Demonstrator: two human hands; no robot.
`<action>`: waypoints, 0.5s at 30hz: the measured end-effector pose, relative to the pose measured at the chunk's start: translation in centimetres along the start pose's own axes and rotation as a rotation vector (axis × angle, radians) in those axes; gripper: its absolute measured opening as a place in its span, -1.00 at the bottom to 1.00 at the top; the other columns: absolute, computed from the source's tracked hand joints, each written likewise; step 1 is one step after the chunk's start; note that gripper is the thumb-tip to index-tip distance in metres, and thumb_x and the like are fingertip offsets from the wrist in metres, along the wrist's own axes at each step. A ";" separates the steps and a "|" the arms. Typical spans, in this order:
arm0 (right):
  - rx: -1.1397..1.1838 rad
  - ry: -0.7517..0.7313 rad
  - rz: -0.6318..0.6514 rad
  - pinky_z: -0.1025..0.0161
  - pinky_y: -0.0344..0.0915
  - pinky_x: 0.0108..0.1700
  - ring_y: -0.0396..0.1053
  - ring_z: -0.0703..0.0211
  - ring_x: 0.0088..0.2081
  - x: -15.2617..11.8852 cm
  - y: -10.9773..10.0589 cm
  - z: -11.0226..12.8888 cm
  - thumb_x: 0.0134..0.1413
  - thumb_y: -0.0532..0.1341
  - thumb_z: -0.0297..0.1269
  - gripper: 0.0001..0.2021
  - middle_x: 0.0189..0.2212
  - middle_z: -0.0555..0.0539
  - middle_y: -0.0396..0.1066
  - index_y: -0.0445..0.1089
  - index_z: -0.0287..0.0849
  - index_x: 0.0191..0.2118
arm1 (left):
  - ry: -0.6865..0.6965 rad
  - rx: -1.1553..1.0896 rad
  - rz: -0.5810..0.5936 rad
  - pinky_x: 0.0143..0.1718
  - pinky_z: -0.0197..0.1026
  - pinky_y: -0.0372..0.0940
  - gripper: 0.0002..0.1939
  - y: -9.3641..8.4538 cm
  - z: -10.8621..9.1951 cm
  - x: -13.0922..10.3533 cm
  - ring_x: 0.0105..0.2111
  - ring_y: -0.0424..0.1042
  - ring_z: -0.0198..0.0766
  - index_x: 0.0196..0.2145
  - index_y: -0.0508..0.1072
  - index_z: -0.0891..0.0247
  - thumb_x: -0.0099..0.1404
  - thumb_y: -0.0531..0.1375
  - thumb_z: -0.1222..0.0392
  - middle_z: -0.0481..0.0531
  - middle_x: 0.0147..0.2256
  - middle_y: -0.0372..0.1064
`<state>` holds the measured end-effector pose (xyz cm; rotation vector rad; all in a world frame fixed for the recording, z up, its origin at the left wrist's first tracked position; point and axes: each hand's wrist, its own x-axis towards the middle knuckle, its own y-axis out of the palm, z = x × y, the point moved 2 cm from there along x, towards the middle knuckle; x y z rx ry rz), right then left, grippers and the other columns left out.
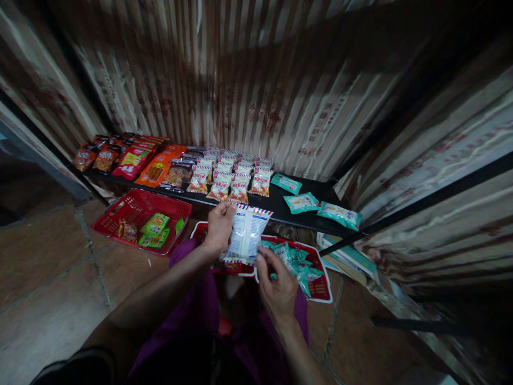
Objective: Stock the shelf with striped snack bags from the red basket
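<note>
Between my hands is a white snack bag [246, 232] with a striped red-and-blue edge, its printed back toward me. My left hand [220, 225] pinches its upper left corner. At its lower right edge, my right hand [276, 280] closes thumb and fingers on the bag. Just beyond, rows of similar white-and-orange snack bags [239, 188] stand on the black shelf [276, 207]. Below the held bag is a red basket [196, 231], mostly hidden by my hands and the bag. To its right, another red basket [325, 286] contains several teal packets [306, 272].
Several teal packets [302, 203] lie on the shelf's right part. Orange packs [162, 164], red packs [132, 163] and dark packs [107, 158] fill its left. A red basket [108, 227] with green packets [154, 235] rests on the tiled floor. Black posts [433, 197] frame the shelf.
</note>
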<state>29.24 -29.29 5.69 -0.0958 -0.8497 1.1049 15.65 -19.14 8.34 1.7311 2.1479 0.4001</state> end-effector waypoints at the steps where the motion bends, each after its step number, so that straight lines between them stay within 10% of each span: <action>1: 0.015 0.101 -0.065 0.20 0.36 -0.23 0.43 0.15 -0.33 0.8 -0.5 -0.3 0.11 0.17 -0.19 -0.77 -0.35 -0.09 0.49 0.43 -0.15 -0.15 | 0.008 0.018 0.011 -0.57 -0.39 0.05 -0.81 -0.1 0.0 -0.1 -0.63 0.16 -0.46 -0.49 0.36 0.28 0.01 0.26 0.12 -0.18 -0.61 0.26; 9: 0.709 0.672 0.050 0.31 0.29 -0.40 0.34 0.26 -0.47 5.2 0.4 -1.3 -0.20 0.34 -0.04 -0.67 -0.49 0.02 0.45 0.47 -0.22 -0.37 | 0.070 0.123 0.109 -0.53 -0.39 0.11 -0.86 0.2 -0.2 -1.6 -0.58 0.19 -0.43 -0.48 0.42 0.29 0.05 0.24 0.16 -0.14 -0.59 0.31; 15: 0.825 0.792 -0.253 0.43 0.17 -0.52 0.24 0.38 -0.57 5.3 1.3 -1.2 -0.28 0.38 -0.11 -0.76 -0.62 0.14 0.36 0.44 -0.16 -0.52 | 0.056 0.139 0.153 -0.49 -0.37 0.14 -0.83 0.4 0.2 -1.9 -0.53 0.25 -0.41 -0.45 0.44 0.30 0.11 0.20 0.12 -0.10 -0.55 0.34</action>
